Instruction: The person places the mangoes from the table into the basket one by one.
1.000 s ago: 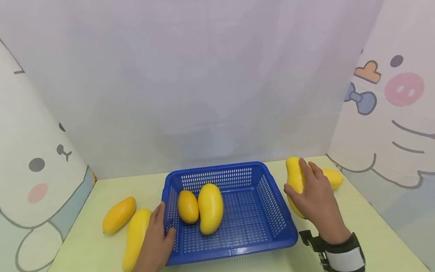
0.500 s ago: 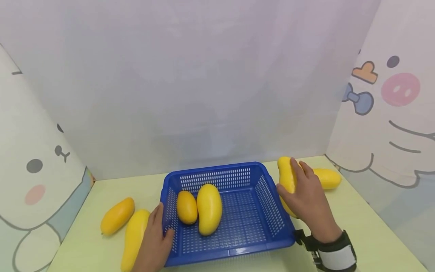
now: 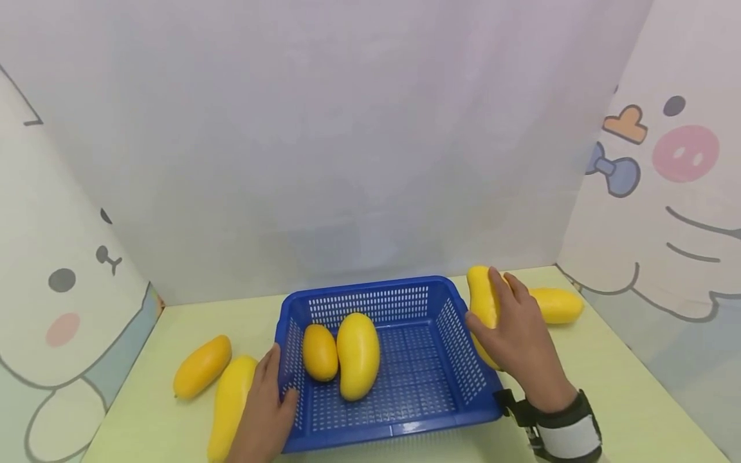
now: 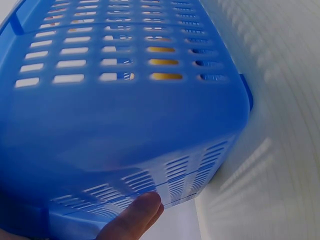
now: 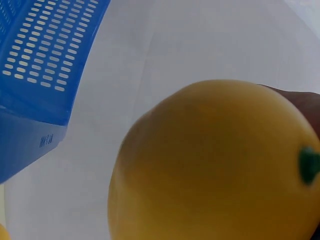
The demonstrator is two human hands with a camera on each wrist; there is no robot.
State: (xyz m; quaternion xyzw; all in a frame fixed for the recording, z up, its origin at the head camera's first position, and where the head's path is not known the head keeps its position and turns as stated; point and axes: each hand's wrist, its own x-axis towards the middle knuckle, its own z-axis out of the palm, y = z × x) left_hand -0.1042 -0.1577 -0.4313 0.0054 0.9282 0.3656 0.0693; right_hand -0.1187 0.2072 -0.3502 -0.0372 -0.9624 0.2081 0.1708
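Observation:
My right hand (image 3: pixel 518 337) grips a long yellow mango (image 3: pixel 483 297) at the right rim of the blue basket (image 3: pixel 396 426). In the right wrist view this mango (image 5: pixel 210 160) fills the middle, with a green stem end at its right. My left hand (image 3: pixel 267 408) holds the basket's left rim, its thumb over the rim and its fingers along the outer wall. A finger (image 4: pixel 135 215) shows against that wall in the left wrist view. Inside the basket, a small orange mango (image 3: pixel 320 352) lies beside a larger yellow mango (image 3: pixel 359 357), both toward the left.
Left of the basket lie an orange mango (image 3: pixel 202 366) and a long yellow mango (image 3: pixel 231 405), the latter partly behind my left hand. Another yellow mango (image 3: pixel 557 305) lies beyond my right hand. A pale curtain (image 3: pixel 347 161) closes off the back of the table (image 3: pixel 631 411).
My right hand has moved left with the yellow mango, bringing it from beside the basket up to its right rim. The left hand and the basket have stayed in place.

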